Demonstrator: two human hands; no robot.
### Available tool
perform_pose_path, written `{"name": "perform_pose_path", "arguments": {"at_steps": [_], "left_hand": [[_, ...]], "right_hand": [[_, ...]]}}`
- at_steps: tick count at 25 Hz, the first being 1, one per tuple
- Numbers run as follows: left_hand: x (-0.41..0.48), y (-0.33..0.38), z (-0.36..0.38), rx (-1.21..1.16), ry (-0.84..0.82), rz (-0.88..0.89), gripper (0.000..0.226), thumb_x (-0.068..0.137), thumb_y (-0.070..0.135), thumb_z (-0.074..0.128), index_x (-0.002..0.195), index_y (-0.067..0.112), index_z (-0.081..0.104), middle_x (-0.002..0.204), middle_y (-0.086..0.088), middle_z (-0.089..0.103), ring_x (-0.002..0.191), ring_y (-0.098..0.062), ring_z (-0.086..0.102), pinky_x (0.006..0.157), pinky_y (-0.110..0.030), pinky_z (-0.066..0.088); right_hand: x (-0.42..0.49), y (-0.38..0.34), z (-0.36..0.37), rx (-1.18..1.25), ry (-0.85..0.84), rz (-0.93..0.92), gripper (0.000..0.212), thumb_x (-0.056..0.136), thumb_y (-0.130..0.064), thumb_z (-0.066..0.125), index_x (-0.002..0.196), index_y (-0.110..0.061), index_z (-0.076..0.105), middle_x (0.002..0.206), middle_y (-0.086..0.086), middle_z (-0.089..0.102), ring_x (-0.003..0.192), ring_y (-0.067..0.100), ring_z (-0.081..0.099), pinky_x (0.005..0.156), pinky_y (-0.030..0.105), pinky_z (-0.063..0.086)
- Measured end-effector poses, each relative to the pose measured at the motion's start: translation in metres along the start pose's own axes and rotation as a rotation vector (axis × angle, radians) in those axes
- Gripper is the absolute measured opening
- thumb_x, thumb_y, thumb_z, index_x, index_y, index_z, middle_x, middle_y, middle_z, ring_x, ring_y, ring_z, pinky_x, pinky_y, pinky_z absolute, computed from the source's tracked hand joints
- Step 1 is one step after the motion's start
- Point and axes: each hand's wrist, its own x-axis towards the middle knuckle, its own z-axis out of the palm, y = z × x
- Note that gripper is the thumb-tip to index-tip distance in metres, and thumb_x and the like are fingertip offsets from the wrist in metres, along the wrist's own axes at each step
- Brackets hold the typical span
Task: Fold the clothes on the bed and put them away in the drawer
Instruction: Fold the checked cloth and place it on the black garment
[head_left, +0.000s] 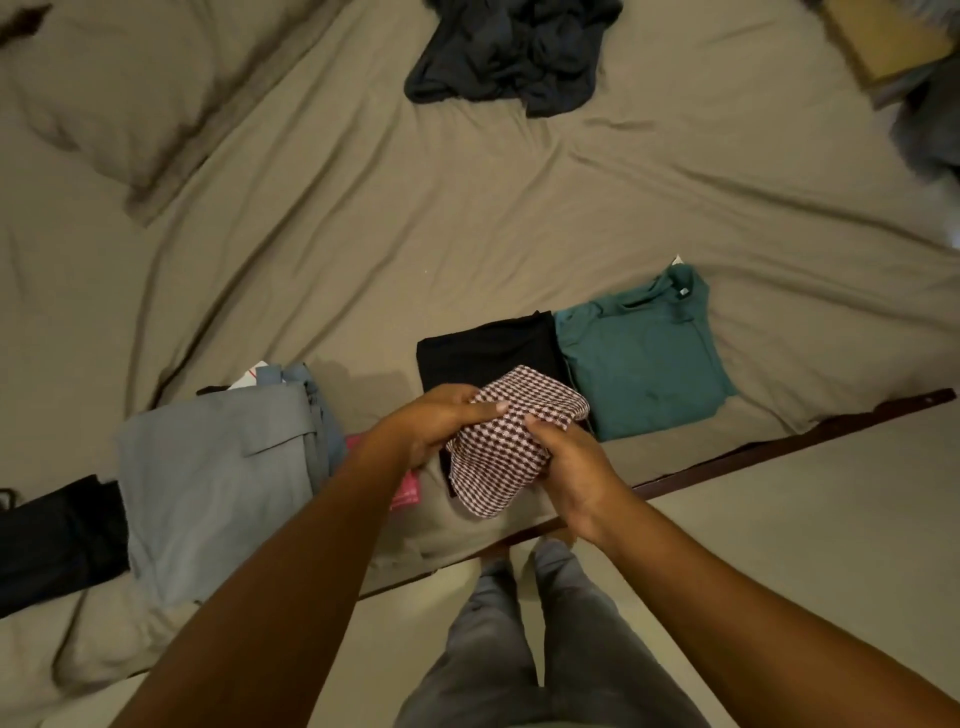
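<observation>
Where the bed (363, 234) meets its near edge at the far left, a folded black garment (57, 535) lies, with a pillow (114, 93) well beyond it toward the far left corner. Just beside the black garment, folded grey trousers (218, 483) rest along the near edge, and a small pink item (408, 491) shows past their right side, partly hidden by the left forearm. Both hands grip the checkered cloth (509, 441), raised above the near edge around its middle: the left hand (436, 421) curls over its upper left part, and the right hand (576, 467) clasps its right side. Toward the far edge, a crumpled dark pile (514, 52) lies unfolded. Behind the cloth a folded black piece (488, 348) sits, touching a folded teal shirt (644, 358) on its right. A cardboard box (883, 41) occupies the far right corner.
</observation>
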Motion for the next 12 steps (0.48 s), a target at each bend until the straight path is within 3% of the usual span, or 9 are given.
{"name": "perform_pose_path", "arguments": {"at_steps": [4,6,9,12], "left_hand": [[-0.037,0.006,0.006,-0.213,0.274,0.202,0.026,0.087,0.026,0.076,0.108,0.011,0.070,0.110,-0.004,0.075,0.101,-0.016,0.069,0.078,-0.021,0.054],[-0.050,0.014,0.007,-0.338,0.356,0.348,0.022,0.091,0.018,0.073,0.109,0.007,0.070,0.102,-0.004,0.077,0.096,-0.015,0.071,0.072,-0.017,0.055],[-0.066,0.015,0.002,-0.398,0.412,0.506,0.016,0.092,0.012,0.070,0.107,0.008,0.068,0.101,-0.004,0.076,0.091,-0.012,0.073,0.075,-0.020,0.056],[-0.052,-0.025,0.000,-0.297,0.422,0.412,0.020,0.093,0.018,0.070,0.112,0.012,0.068,0.110,-0.007,0.075,0.098,-0.018,0.072,0.084,-0.030,0.058]], "right_hand": [[-0.001,-0.026,0.022,-0.306,0.165,-0.106,0.023,0.098,-0.031,0.064,0.115,-0.017,0.069,0.116,0.002,0.073,0.108,0.020,0.069,0.100,0.046,0.054],[-0.003,-0.046,0.041,-0.406,0.180,-0.270,0.015,0.100,-0.028,0.060,0.104,-0.017,0.070,0.110,0.001,0.074,0.101,0.015,0.070,0.092,0.036,0.058],[-0.018,-0.058,0.059,-0.443,0.101,-0.493,0.013,0.103,-0.022,0.057,0.104,-0.014,0.067,0.100,-0.003,0.073,0.090,0.005,0.069,0.077,0.022,0.057],[-0.002,-0.024,0.040,-0.620,0.128,-0.444,0.015,0.102,-0.029,0.058,0.100,-0.017,0.068,0.096,-0.001,0.072,0.092,0.014,0.069,0.079,0.032,0.056]]}}
